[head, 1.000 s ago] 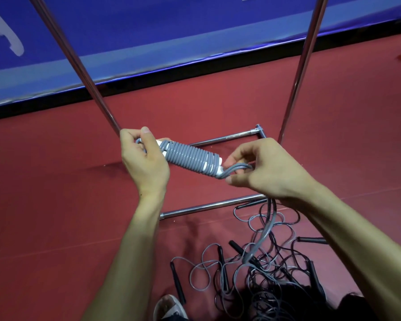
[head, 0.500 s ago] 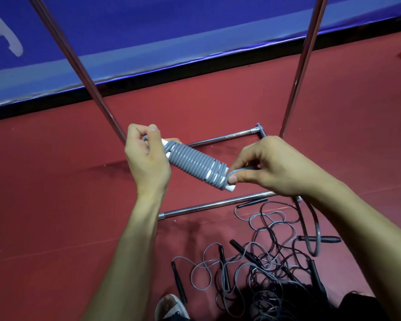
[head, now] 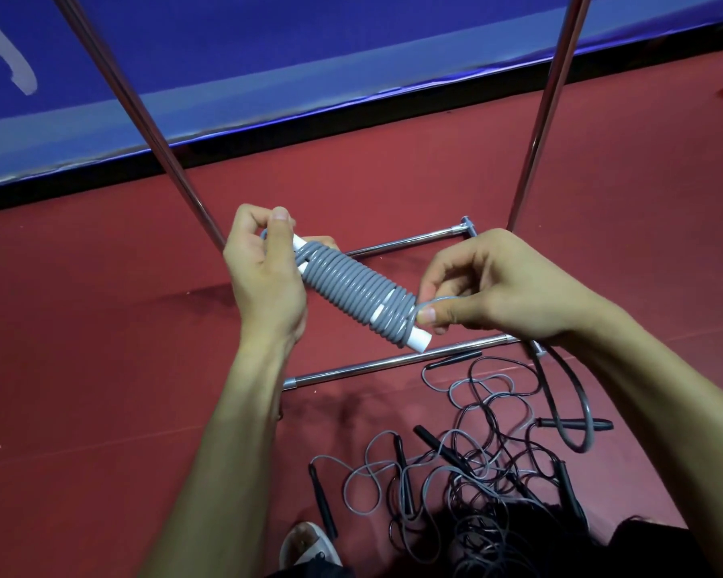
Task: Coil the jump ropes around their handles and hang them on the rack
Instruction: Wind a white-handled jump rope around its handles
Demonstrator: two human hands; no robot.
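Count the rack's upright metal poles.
2: the left pole runs up behind the left hand; the right pole rises above the right hand. More may be outside the frame.

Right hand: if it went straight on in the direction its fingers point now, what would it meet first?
Probably the lower end of the grey coil, beside the white handle tip. The right hand, pinching the loose rope, has its fingertips almost on it. Depth is uncertain from one view.
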